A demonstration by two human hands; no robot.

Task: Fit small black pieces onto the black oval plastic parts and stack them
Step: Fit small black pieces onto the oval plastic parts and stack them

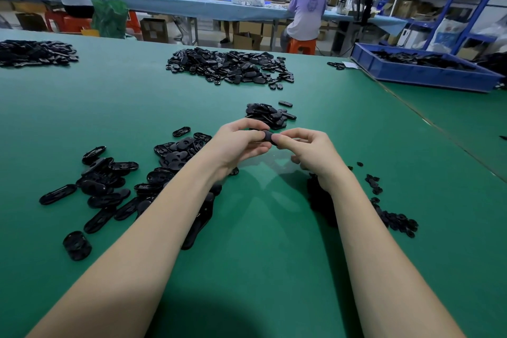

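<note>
Head view is showing both hands raised over the green table (260,269), the left hand (236,145) and right hand (307,149) pinching one black oval part (267,136) between curled fingertips. Misaligned pressing is risking a dropped small piece, and beyond, the finished stack (270,115) is sitting loose enough to slide apart.

Oval parts (115,186) left on table (260,269); small pieces (395,219) right.

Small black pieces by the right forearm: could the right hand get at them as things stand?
Probably yes, once freed. The small black pieces lie open on the green table beside that forearm, uncovered, but the right hand and left hand together pinch an oval part.
</note>
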